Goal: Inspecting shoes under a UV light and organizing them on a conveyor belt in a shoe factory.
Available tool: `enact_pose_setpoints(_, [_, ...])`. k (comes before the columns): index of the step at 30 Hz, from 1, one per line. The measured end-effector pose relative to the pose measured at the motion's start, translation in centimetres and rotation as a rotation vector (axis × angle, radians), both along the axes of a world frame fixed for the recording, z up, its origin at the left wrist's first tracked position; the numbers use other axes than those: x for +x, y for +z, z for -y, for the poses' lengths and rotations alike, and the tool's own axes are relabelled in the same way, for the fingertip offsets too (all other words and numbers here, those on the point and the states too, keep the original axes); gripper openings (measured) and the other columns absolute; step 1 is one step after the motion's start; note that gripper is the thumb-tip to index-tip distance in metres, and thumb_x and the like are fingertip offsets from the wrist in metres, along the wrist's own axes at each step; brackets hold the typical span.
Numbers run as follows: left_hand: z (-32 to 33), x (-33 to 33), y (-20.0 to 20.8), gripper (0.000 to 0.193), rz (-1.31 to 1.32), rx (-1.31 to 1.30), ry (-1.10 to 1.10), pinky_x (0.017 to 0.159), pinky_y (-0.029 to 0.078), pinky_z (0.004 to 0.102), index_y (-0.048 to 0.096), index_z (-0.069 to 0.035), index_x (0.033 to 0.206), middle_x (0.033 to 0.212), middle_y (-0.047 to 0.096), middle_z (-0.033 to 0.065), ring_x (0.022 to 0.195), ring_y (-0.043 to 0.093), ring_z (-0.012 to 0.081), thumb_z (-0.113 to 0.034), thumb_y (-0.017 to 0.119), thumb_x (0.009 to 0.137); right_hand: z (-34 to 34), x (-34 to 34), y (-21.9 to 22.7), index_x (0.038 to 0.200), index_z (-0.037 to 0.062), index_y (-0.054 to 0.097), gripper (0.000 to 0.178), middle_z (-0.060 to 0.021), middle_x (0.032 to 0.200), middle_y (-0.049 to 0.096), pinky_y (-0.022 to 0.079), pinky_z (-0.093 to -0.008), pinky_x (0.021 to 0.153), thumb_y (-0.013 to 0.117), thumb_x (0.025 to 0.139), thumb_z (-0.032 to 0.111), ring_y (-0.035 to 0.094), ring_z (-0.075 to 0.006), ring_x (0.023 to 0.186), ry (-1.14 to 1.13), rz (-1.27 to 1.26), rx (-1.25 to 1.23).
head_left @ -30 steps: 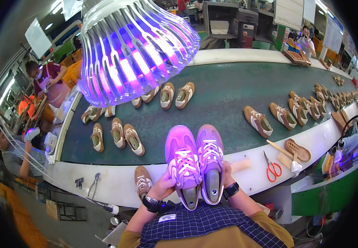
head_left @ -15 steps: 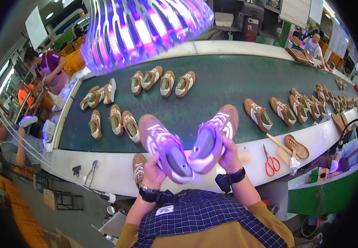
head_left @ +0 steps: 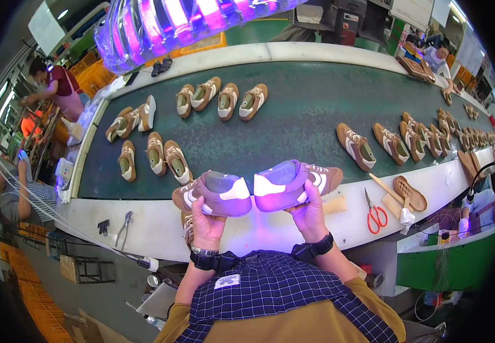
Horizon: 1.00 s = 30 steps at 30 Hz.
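Note:
My left hand (head_left: 208, 224) is closed around the sole of a brown sneaker (head_left: 213, 195) with white stripes. In my right hand (head_left: 309, 216) is a matching brown sneaker (head_left: 290, 186), gripped from below. Both shoes hang over the near edge of the green conveyor belt (head_left: 293, 108), heels close together but apart, toes pointing outward. Purple light falls on their white heel patches. Another sneaker (head_left: 188, 227) stands on the white ledge, partly hidden behind my left hand and the shoe it holds.
Red-handled scissors (head_left: 375, 214), a brown shoe sole (head_left: 410, 193) and pliers (head_left: 124, 230) lie on the white ledge (head_left: 270, 234). Several sneakers (head_left: 246, 102) stand on the belt at left and right. A purple lamp (head_left: 173, 26) hangs above. Co-workers (head_left: 59, 91) are at the left and far right.
Both sneakers have been lowered and turned, from toes up and openings toward me to heels facing each other with toes outward. My hands still hold them. The lamp sits higher in view.

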<state>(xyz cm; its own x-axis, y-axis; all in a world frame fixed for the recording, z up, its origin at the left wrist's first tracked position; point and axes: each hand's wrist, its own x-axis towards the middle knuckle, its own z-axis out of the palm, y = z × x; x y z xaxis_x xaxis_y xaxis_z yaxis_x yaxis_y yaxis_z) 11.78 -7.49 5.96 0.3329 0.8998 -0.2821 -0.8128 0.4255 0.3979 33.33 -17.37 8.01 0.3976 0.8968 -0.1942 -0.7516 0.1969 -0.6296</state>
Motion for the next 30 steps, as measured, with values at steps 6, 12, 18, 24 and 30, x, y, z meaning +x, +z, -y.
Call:
enact_pose_setpoints(6, [0.4,0.7,0.4,0.049,-0.036,-0.005,0.036,0.098,0.044,0.0426,0.048,-0.010,0.124,0.121,0.056,0.0063,0.113,0.053,0.0239,-0.023,0.063,0.079,0.0,0.1,-0.8,0.119,0.0108,0.048,0.040,-0.0042,0.103,0.061,0.039,-0.0205,0.048,0.051,0.090,0.039,0.058,-0.0097,0.077,0.002,-0.027,0.006])
enact_pose_setpoints(12, [0.3,1.0,-0.1,0.049,-0.045,-0.025,0.027,0.099,0.043,0.0445,0.048,-0.010,0.125,0.121,0.056,0.0071,0.113,0.053,0.0248,-0.024,0.062,0.080,0.0,0.1,-1.1,0.124,0.0094,0.045,0.046,-0.0077,0.112,0.058,0.054,-0.0285,0.063,0.051,0.090,0.040,0.061,-0.0166,0.094,0.000,-0.034,-0.003])
enact_pose_setpoints(18, [0.3,1.1,-0.7,0.047,-0.064,-0.051,0.024,0.097,0.044,0.0444,0.049,-0.010,0.123,0.120,0.057,0.0074,0.113,0.053,0.0247,-0.026,0.061,0.081,0.0,0.2,-1.5,0.125,0.0086,0.044,0.047,-0.0082,0.113,0.057,0.055,-0.0307,0.068,0.052,0.091,0.040,0.061,-0.0182,0.097,0.011,-0.041,0.001])
enact_pose_setpoints(24, [0.4,1.1,-0.7,0.047,-0.073,-0.060,0.016,0.096,0.045,0.0443,0.049,-0.010,0.123,0.120,0.057,0.0073,0.112,0.054,0.0243,-0.026,0.061,0.081,0.2,0.2,-1.6,0.123,0.0096,0.046,0.045,-0.0066,0.108,0.059,0.054,-0.0273,0.063,0.052,0.091,0.040,0.061,-0.0160,0.093,0.018,-0.030,0.010])
enact_pose_setpoints(30, [0.5,1.1,-0.9,0.047,-0.085,-0.080,0.027,0.097,0.044,0.0446,0.049,-0.010,0.123,0.120,0.057,0.0073,0.112,0.054,0.0246,-0.026,0.062,0.080,0.2,0.0,-1.3,0.122,0.0100,0.047,0.044,-0.0059,0.108,0.059,0.054,-0.0268,0.063,0.052,0.090,0.040,0.061,-0.0154,0.093,-0.004,-0.032,-0.021])
